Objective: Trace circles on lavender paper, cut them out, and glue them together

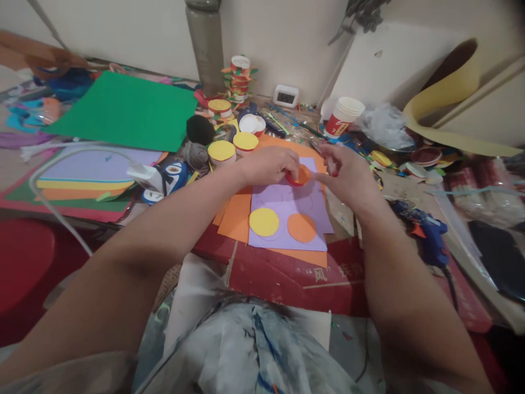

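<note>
My left hand [276, 165] pinches the left edge of a shallow red-rimmed round piece [299, 176] with orange inside, perhaps a slice of a paper cup. At its right edge are the thumb and fingertips of my right hand [348, 174]. A slim dark-tipped tool [315, 146] sticks out of my right hand, and some red shows by its palm; its kind is unclear. Under both hands lies a purple sheet [283, 200] with faint drawn circles, on top of orange sheets [234, 221]. A yellow disc [264, 222] and an orange disc [301, 227] rest on the purple sheet.
Yellow-topped round pieces [221, 151] stand left of my hands. A green sheet [127, 112] covers the back left. Behind are a decorated cup stack [240, 79], a small clock [286, 96] and a paper cup [343, 117]. A blue glue gun [430, 235] lies right.
</note>
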Tool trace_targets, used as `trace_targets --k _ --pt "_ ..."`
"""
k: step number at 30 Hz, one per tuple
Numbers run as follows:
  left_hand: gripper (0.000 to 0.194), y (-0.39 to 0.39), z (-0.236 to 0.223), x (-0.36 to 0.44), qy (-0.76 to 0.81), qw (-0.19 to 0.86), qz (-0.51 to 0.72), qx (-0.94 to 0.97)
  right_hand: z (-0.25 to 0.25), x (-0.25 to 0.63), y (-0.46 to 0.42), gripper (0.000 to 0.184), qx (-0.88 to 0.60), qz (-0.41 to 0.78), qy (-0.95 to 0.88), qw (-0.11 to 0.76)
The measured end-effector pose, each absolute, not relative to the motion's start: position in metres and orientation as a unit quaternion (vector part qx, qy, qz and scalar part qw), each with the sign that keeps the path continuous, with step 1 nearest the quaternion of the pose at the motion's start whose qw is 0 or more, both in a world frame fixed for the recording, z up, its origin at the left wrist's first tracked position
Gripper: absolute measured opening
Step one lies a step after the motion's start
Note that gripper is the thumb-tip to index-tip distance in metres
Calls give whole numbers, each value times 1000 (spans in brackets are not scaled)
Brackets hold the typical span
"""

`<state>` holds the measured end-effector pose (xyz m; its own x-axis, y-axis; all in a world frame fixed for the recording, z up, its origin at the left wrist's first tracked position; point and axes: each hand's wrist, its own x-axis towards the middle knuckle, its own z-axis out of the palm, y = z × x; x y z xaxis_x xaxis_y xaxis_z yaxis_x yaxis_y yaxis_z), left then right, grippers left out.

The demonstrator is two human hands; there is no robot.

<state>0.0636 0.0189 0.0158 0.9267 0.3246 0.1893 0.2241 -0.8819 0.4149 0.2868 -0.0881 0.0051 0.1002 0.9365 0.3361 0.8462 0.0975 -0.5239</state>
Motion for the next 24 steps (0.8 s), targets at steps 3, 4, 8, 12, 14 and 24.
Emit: trace_targets --k 3,4,8,12,14,24 --pt "43 22 13 65 128 198 135 962 13 296 -88 52 -686 59 -631 356" --pt "41 23 12 65 123 199 141 962 15 296 -87 52 -687 62 -626 365" --pt "39 23 9 63 115 204 160 959 19 292 -85 55 -672 103 -628 380" --pt "52 22 6 61 137 177 149 963 25 289 -86 65 -660 145 -636 373" --pt "54 22 3 61 140 163 148 965 26 289 -85 55 -655 160 -629 387" --pt "48 20 1 60 128 169 160 964 12 281 -74 19 -683 199 -546 442"
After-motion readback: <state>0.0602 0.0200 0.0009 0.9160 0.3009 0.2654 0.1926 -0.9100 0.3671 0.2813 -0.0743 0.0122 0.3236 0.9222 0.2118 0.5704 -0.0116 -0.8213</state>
